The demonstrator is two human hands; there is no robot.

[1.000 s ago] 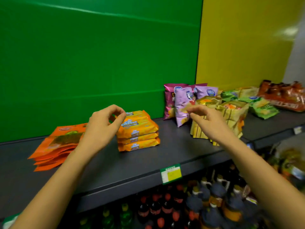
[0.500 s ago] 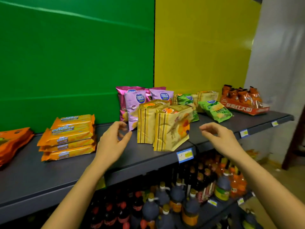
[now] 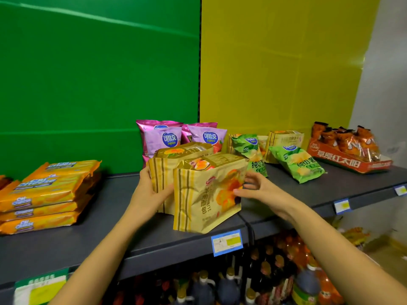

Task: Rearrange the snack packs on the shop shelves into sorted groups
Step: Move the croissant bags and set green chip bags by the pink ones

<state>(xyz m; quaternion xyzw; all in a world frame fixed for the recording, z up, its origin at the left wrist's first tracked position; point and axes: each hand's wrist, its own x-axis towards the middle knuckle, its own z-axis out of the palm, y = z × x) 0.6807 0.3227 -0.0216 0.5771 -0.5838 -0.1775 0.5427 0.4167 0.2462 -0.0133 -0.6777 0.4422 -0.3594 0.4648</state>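
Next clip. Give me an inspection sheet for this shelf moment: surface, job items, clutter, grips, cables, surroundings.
Surface: dark grey shelf, with price tags on its front edge.
Job's things: front tan bag and rear tan bag stand upright near the edge. Pink chip bags stand behind them and green chip bags lie to the right. Orange cracker packs are stacked on the left. A red tray of orange packs sits at the far right.
Clutter: nothing seen.
Grips: left hand holds the rear tan bag's left side; right hand pinches the front tan bag's right edge.
Cables: nothing seen.
Surroundings: green panel and yellow panel behind; bottles on the shelf below.
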